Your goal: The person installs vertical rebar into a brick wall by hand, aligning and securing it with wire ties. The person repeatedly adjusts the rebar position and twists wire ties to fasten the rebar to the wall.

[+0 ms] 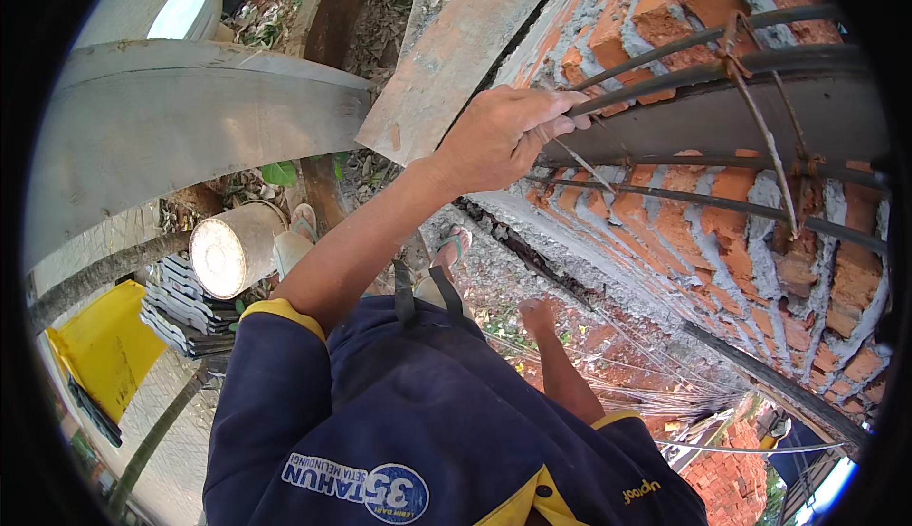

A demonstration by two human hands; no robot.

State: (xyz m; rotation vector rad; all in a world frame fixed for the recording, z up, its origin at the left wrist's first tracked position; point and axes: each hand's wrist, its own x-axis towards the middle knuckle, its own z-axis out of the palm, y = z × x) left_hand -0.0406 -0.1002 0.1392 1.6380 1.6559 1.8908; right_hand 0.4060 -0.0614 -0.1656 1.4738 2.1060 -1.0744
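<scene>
My left hand reaches across to the brick wall, its fingers closed round the end of a dark steel reinforcing bar. That bar belongs to a cage of several bars, bound by thin stirrups and wire, which juts out along a dark grey board. Rough orange bricks with grey mortar lie on both sides of the cage. Low beside my body hangs my right hand, apart from the wall and bars; its fingers are too foreshortened to make out.
A long pale board crosses the left side. Near it stand a whitish bucket, stacked grey tiles and a yellow sheet-like object. A flat plank leans by the wall. Loose bricks are piled at lower right.
</scene>
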